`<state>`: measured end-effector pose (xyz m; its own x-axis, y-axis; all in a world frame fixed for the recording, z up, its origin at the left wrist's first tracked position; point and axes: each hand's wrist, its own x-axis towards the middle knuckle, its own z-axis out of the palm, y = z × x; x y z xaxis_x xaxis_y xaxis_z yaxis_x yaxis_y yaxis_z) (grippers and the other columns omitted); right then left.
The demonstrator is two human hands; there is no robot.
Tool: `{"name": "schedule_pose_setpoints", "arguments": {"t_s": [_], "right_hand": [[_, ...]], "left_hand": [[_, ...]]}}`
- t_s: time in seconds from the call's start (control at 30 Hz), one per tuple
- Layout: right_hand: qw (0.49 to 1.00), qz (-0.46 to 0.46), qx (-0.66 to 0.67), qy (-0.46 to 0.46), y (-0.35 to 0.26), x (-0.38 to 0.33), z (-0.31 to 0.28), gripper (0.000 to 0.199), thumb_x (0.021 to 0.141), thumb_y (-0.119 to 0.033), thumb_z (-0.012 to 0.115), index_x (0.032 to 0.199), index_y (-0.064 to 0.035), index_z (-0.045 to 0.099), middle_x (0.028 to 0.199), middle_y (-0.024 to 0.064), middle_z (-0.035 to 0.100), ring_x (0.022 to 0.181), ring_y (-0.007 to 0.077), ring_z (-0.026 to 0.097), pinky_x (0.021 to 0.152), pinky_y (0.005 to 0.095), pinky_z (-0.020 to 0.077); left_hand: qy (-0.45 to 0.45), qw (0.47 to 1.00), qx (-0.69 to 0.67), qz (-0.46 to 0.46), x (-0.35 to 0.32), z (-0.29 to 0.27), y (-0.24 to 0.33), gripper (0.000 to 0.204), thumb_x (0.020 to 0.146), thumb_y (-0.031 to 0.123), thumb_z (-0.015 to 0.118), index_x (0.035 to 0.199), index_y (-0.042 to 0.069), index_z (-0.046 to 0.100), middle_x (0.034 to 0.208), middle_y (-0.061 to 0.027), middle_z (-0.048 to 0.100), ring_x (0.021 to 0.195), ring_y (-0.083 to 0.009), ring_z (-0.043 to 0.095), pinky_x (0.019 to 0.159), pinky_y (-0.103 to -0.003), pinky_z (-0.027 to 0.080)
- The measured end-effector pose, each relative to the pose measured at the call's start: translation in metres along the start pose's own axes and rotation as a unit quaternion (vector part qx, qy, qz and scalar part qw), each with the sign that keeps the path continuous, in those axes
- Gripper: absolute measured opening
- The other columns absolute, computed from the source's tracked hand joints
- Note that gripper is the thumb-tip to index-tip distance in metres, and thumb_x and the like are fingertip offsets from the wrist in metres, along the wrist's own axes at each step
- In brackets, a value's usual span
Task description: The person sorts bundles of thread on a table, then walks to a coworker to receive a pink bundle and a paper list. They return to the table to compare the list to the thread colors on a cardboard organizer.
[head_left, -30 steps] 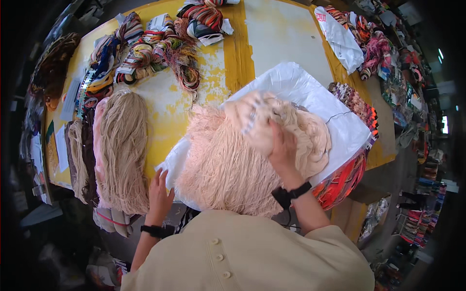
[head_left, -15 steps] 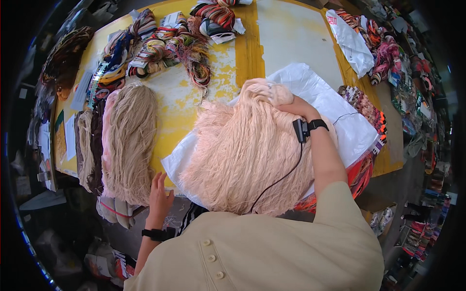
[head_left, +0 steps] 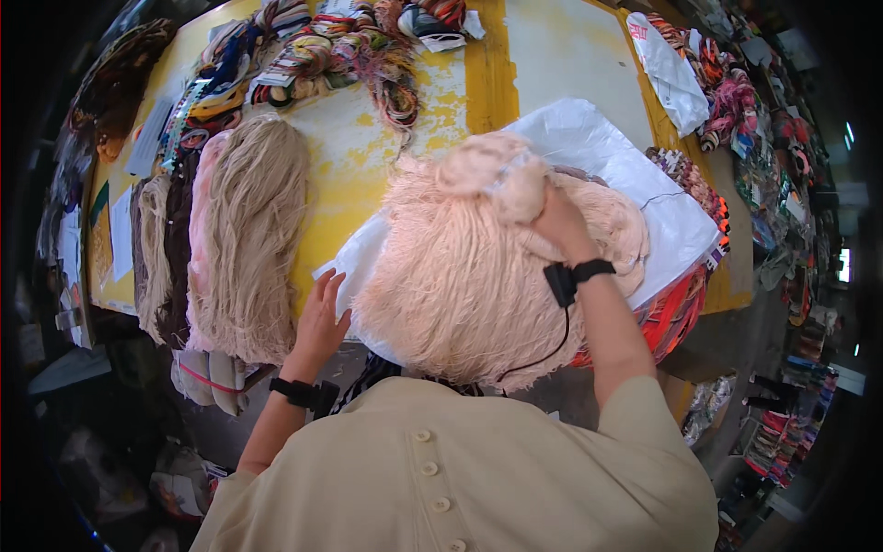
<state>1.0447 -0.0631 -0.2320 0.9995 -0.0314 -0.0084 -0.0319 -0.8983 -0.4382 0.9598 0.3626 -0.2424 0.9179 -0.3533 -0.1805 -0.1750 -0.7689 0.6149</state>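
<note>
A large hank of pale peach yarn (head_left: 469, 285) is spread over a white plastic sheet (head_left: 584, 138) at the table's near edge. My right hand (head_left: 563, 225) is closed around the hank's gathered top end, which is raised and slightly blurred. Beneath and to the right of that hand, more peach yarn (head_left: 616, 221) lies in a rounded loop on the sheet. My left hand (head_left: 319, 317) holds nothing, its fingers apart, between the peach yarn and a beige hank (head_left: 253, 248).
Pink and dark brown hanks (head_left: 175, 267) lie left of the beige one, partly over the table edge. Multicoloured skeins (head_left: 303, 64) line the far side of the yellow and white table (head_left: 492, 83). Red yarn (head_left: 671, 313) hangs at the right edge, near a white bag (head_left: 670, 78).
My right hand has lifted the top end of the peach hank and drawn it a little nearer, uncovering looped yarn on the right. My left hand has shifted slightly right and stays open.
</note>
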Motion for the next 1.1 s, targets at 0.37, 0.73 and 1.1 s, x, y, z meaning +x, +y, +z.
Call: {"name": "schedule_pose_setpoints", "arguments": {"t_s": [0.37, 0.73, 1.1], "right_hand": [[0.906, -0.001, 0.423, 0.002, -0.237, -0.064, -0.059, 0.059, 0.075, -0.012, 0.076, 0.127, 0.0012, 0.052, 0.115, 0.0090, 0.063, 0.105, 0.0176, 0.059, 0.092, 0.0320, 0.0468], [0.778, -0.080, 0.623, 0.025, -0.326, 0.021, -0.059, 0.060, 0.083, -0.037, 0.070, 0.126, 0.0001, 0.051, 0.115, 0.0069, 0.061, 0.103, 0.0175, 0.058, 0.090, 0.0311, 0.0473], [0.982, 0.037, 0.185, -0.014, -0.112, -0.100, 0.042, 0.052, 0.082, -0.036, 0.071, 0.116, 0.0000, 0.055, 0.115, 0.0176, 0.059, 0.110, 0.0299, 0.056, 0.096, 0.0372, 0.0434]], "left_hand": [[0.099, 0.836, -0.537, -0.051, 0.042, -0.024, -0.052, 0.051, 0.101, 0.038, 0.040, 0.138, 0.003, 0.042, 0.138, -0.0118, 0.047, 0.128, -0.0209, 0.044, 0.106, -0.037, 0.033], [-0.086, 0.805, -0.566, -0.155, -0.047, -0.088, -0.112, 0.055, 0.101, 0.042, 0.035, 0.135, 0.000, 0.045, 0.134, -0.0113, 0.050, 0.124, -0.0209, 0.047, 0.103, -0.034, 0.037], [0.003, 0.921, -0.350, -0.172, -0.002, -0.055, -0.173, 0.056, 0.101, 0.039, 0.036, 0.135, -0.004, 0.044, 0.135, -0.0159, 0.050, 0.125, -0.0252, 0.047, 0.106, -0.033, 0.034]]}}
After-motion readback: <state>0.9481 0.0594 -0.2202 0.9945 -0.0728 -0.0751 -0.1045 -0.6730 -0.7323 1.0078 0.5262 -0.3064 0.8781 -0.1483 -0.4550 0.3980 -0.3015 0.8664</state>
